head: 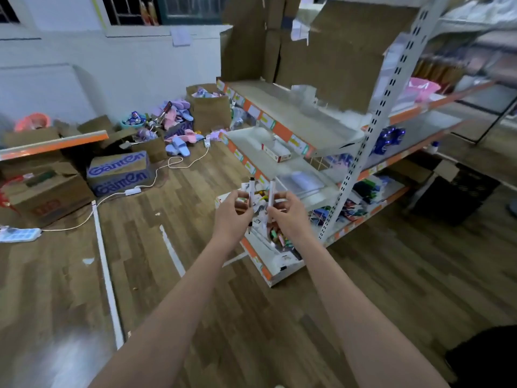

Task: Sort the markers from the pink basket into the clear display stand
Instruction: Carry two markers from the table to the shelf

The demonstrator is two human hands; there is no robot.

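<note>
My left hand (233, 212) grips a white marker with a black cap (252, 189), held nearly upright. My right hand (285, 214) pinches a second white marker (271, 196), also upright, a few centimetres to the right of the first. Both hands hover in front of the lower shelves of a white rack. The pink basket (422, 88) sits on the upper shelf at the far right, partly behind the rack's upright. A clear display stand (305, 93) stands on the same upper shelf, further left and blurred.
The white and orange shelf rack (296, 127) holds a small box and loose stationery on its lower levels. Cardboard boxes (119, 173), slippers (179, 144) and a white cable (167, 166) lie on the wooden floor to the left. A white upright post (377, 121) stands at right.
</note>
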